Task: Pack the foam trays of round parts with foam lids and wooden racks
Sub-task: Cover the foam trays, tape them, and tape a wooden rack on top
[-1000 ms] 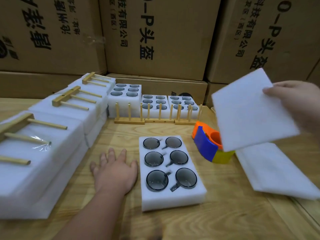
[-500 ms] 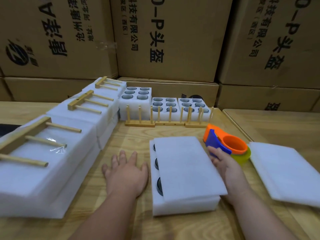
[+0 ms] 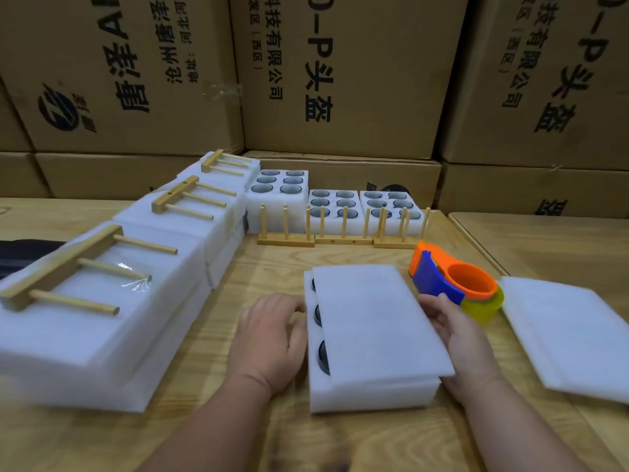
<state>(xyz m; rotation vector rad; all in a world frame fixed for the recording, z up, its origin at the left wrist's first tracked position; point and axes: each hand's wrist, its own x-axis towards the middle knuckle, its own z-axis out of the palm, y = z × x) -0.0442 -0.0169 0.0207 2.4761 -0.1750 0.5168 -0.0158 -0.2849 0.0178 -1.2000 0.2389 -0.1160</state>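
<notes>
A: Head view first. How do the arms come in?

B: Both forearms enter from the bottom edge and angle up toward the middle. The left hand lies knuckles-up on the wooden table, its fingers loosely bent with the tips against the left wall of the foam tray. It grips nothing.

A: And the other?

B: The right hand sits at the tray's right side, thumb side up, fingers fairly straight along the right edge of the foam lid. Whether the fingertips curl under that edge I cannot tell.

A: Where does the lid lie?

B: On the tray at lower centre, skewed right, so 3 dark round parts peek out along the tray's left strip.

A: What surrounds it?

B: An orange and blue tape dispenser just beside the right hand, and a stack of foam sheets at far right. 3 wooden racks stand upright at centre, in front of 3 open trays. At left, wrapped foam packs carry racks laid flat. Cardboard cartons fill the top.
</notes>
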